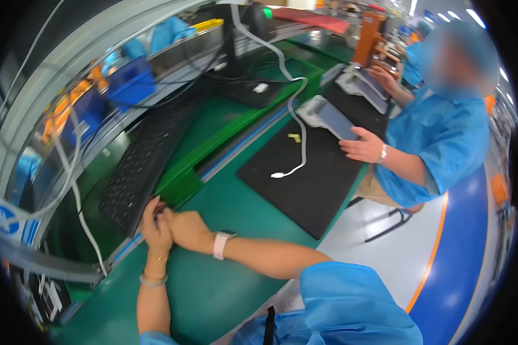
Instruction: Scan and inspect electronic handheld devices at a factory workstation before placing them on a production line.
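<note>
My left hand [154, 227] and my right hand [187, 231] meet just past the near end of the black keyboard [147, 158], beside the cut end of the green rail [181, 187]. Both have curled fingers, pressed close together. Something small and dark shows between the fingertips, too hidden to name. A bracelet circles my left wrist, and a watch with a pale pink strap [221, 244] is on my right. Beneath my hands lies the green work surface [207, 213].
A black mat [288, 190] carries a white cable [277, 175] and a small yellow piece [294, 137]. At right, a co-worker in blue [437, 138] touches a grey-screened device [331, 118]; another device [368, 92] stands behind it. Blue bins [131, 83] sit beyond the keyboard.
</note>
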Tool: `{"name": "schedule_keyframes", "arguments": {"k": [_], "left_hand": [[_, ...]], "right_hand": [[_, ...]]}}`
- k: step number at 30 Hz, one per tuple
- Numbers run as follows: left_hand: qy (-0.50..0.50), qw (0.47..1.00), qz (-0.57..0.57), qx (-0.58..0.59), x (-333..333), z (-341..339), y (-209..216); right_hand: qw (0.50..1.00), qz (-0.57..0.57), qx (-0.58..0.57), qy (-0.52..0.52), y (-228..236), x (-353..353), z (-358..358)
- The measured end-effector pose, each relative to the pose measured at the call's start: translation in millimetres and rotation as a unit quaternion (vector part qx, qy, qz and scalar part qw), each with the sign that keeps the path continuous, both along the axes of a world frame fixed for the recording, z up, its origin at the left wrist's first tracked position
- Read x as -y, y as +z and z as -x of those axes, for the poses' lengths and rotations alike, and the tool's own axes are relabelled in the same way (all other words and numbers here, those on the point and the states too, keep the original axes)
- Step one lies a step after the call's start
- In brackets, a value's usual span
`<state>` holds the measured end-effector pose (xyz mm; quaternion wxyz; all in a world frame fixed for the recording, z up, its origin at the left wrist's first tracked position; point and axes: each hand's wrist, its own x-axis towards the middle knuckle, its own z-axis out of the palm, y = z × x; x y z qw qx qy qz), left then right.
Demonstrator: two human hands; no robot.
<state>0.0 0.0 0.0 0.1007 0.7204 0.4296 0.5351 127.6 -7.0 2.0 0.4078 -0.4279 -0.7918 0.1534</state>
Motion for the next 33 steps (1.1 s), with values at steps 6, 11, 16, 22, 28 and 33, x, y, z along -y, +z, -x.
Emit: {"name": "schedule_keyframes", "arguments": {"k": [6, 11, 16, 22, 28, 33], "left_hand": [[0.045, 0.990, -0.039, -0.126, 9.2, -9.1, 19.4], [0.106, 0.976, 0.024, -0.187, 37.2, -8.9, 18.4], [0.131, 0.963, -0.019, -0.235, 82.1, -17.4, 26.7], [0.185, 0.946, -0.044, -0.262, 124.5, 6.6, 4.3], [0.164, 0.952, 0.046, -0.256, 142.8, -4.6, -16.9], [0.151, 0.962, 0.048, -0.221, 151.0, -0.9, -23.5]], "right_hand": [[0.999, -0.043, 0.014, 0.019, -2.9, -7.9, -3.6], [0.999, -0.022, 0.041, 0.021, -13.1, -6.7, 3.6], [1.000, -0.010, -0.022, 0.011, -4.3, -10.6, -5.9], [0.991, 0.054, -0.087, 0.089, -22.9, -31.3, 0.7], [0.980, 0.084, -0.093, 0.154, -22.5, -36.3, -23.1], [0.989, 0.061, -0.003, 0.135, -19.1, -35.5, -19.8]]}}
